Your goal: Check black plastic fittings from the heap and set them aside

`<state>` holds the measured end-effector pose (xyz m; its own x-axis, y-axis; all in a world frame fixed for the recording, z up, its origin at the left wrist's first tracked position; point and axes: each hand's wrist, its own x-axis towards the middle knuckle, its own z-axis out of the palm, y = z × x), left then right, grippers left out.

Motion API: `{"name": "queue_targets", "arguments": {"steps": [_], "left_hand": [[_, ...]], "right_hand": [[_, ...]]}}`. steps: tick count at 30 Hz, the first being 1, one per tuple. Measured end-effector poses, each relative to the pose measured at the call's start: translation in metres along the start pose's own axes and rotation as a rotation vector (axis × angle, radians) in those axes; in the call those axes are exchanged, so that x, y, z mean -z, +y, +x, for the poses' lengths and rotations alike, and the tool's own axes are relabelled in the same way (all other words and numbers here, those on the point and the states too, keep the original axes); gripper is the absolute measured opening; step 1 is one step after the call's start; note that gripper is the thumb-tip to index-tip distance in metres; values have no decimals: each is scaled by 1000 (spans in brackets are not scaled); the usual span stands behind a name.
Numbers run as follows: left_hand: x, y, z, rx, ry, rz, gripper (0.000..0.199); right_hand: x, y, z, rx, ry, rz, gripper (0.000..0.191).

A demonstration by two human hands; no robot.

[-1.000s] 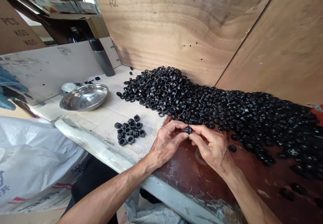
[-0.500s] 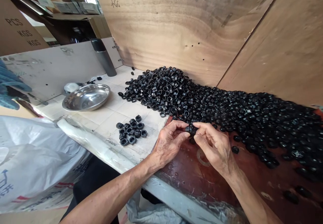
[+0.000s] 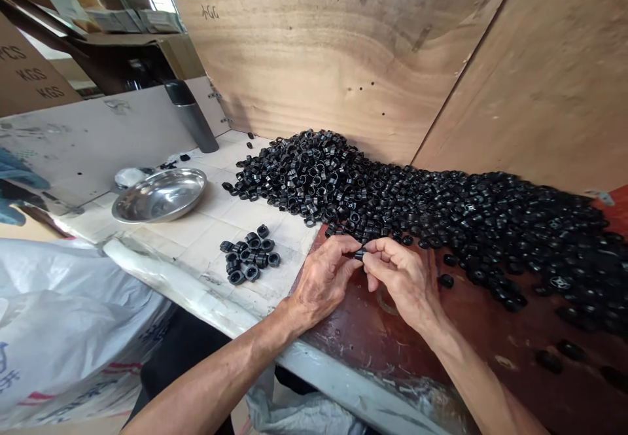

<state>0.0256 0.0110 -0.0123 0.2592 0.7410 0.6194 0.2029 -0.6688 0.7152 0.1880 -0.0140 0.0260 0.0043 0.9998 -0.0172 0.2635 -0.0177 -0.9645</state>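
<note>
Between the fingertips of both hands is a small black plastic part, mostly covered by the fingers. My left hand pinches it from the left, thumb below and forefinger above. From the right, my right hand closes its thumb and forefinger on the same part. Just beyond the hands rises a heap of black ring-shaped parts. To its right spreads a pile of black round caps. A small cluster of black fitted pieces lies on the pale surface left of my left hand.
A steel bowl and a dark bottle stand at the left. Plywood boards wall off the back. A red-brown board lies under the hands. White sacks fill the lower left, beside the table's wrapped front edge.
The right hand's fingers have closed in on the black part, which is now more hidden between the fingertips. The whole view has shifted slightly, with the scene sliding left.
</note>
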Motion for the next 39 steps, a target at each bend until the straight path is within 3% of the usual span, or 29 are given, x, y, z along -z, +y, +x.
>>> {"name": "queue_targets", "arguments": {"steps": [2,4,6,8,11,12,14,18,22,24,29,31,39], "left_hand": [[3,1,-2,-73,-44,101,22],[14,2,-5,-47,-151,199,21],[35,0,-8,22,-290,346,21],[60,-4,-11,76,-378,591,19],[84,-9,-13,70,-339,947,15],[83,-8,-12,59,-305,983,15],[66,-2,-11,60,-282,896,15],[7,11,-5,213,-400,557,14],[-27,8,0,264,-425,583,24],[-30,4,-1,260,-430,606,19],[-30,-2,-4,248,-424,581,16],[-30,-1,-4,242,-419,577,16],[-29,-2,-2,221,-363,538,15]], "right_hand": [[1,-1,1,-88,-56,81,22],[9,1,4,-142,-103,24,29],[23,6,10,-155,-80,-200,34],[41,15,18,-124,26,-514,30],[60,31,29,-94,123,-820,10],[63,37,31,-84,132,-850,4],[65,46,34,-59,141,-862,12],[58,53,34,36,142,-898,36],[47,52,31,149,116,-921,22],[43,51,30,183,108,-925,13],[39,51,30,270,92,-900,26],[40,53,31,293,75,-880,19],[41,54,33,276,65,-813,14]]}}
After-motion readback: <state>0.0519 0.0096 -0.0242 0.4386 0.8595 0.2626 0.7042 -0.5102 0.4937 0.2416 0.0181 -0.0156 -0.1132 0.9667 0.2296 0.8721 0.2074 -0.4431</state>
